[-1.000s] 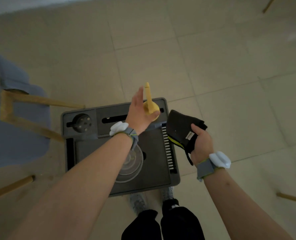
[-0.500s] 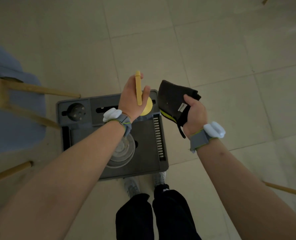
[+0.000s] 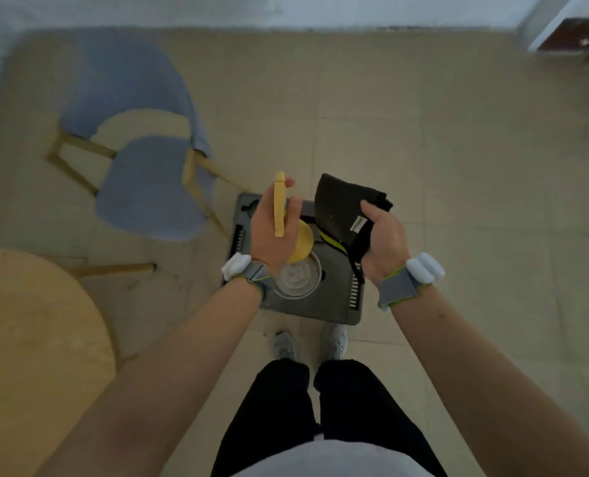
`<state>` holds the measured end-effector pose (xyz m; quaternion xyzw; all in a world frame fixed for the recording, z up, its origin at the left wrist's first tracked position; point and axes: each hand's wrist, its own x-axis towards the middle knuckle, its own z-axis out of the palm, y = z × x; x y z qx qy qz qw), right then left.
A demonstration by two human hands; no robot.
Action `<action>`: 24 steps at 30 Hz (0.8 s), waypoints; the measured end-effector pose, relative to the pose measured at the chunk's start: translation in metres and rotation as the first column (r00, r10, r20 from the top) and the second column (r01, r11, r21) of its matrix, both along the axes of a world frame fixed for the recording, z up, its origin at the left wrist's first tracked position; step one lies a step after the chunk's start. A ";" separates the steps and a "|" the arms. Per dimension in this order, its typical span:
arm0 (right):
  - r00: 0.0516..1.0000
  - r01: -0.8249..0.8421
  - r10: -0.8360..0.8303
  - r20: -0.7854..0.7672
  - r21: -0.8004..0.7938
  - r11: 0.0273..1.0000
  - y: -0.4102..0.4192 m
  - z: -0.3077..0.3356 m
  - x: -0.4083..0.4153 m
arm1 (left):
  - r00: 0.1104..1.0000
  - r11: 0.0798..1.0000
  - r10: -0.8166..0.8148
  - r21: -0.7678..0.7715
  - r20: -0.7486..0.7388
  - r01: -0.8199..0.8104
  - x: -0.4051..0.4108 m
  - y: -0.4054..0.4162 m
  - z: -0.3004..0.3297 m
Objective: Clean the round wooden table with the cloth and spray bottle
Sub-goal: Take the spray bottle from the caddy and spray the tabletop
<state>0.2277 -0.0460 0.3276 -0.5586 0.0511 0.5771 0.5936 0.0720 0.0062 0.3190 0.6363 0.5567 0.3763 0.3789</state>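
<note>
My left hand (image 3: 269,232) grips the spray bottle (image 3: 294,266), a clear bottle with a yellow head and a long yellow trigger pointing away from me. My right hand (image 3: 384,241) holds a folded dark cloth (image 3: 344,208) with a yellow-green edge and a small white label. Both hands hover over a grey plastic tray (image 3: 334,304) on the floor. The round wooden table (image 3: 35,339) shows at the lower left, apart from both hands.
A blue chair (image 3: 148,187) with wooden legs stands to the left of the tray, behind the table. Beige tiled floor stretches to the right. My feet stand just behind the tray. More wooden legs show at the far right edge.
The view has tilted up and swung left, bringing the table and the whole chair into sight. Both hands have risen slightly, keeping the bottle and cloth.
</note>
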 end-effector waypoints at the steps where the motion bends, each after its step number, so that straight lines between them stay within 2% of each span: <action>1: 1.000 -0.009 0.009 -0.019 0.009 1.000 -0.002 0.007 -0.005 | 1.000 1.000 0.027 -0.006 -0.015 -0.027 -0.007 -0.005 0.006; 4: 0.995 -0.093 0.094 -0.043 0.031 0.995 0.007 0.030 -0.028 | 0.998 0.998 0.069 -0.010 -0.004 -0.069 -0.041 -0.015 0.026; 7: 0.968 -0.248 0.249 -0.024 0.020 0.968 0.021 0.065 -0.072 | 0.970 0.971 0.238 0.019 0.054 -0.239 -0.095 -0.025 0.053; 10: 0.907 -0.421 0.421 0.009 0.061 0.905 0.034 0.092 -0.123 | 0.912 0.917 0.398 -0.018 0.101 -0.398 -0.153 -0.039 0.062; 12: 0.885 -0.465 0.464 0.032 0.087 0.881 0.041 0.100 -0.141 | 0.893 0.900 0.435 -0.020 0.113 -0.436 -0.176 -0.042 0.068; 15: 0.803 -0.595 0.592 0.062 0.112 0.796 0.045 0.116 -0.197 | 0.816 0.821 0.569 -0.018 0.097 -0.570 -0.240 -0.057 0.079; 19: 0.739 -0.674 0.665 0.112 0.100 0.732 0.045 0.122 -0.267 | 0.754 0.756 0.654 -0.022 0.069 -0.654 -0.318 -0.076 0.079; 24: 0.679 -0.733 0.726 0.109 0.052 0.678 0.041 0.113 -0.352 | 0.661 0.658 0.750 -0.111 0.014 -0.745 -0.416 -0.101 0.059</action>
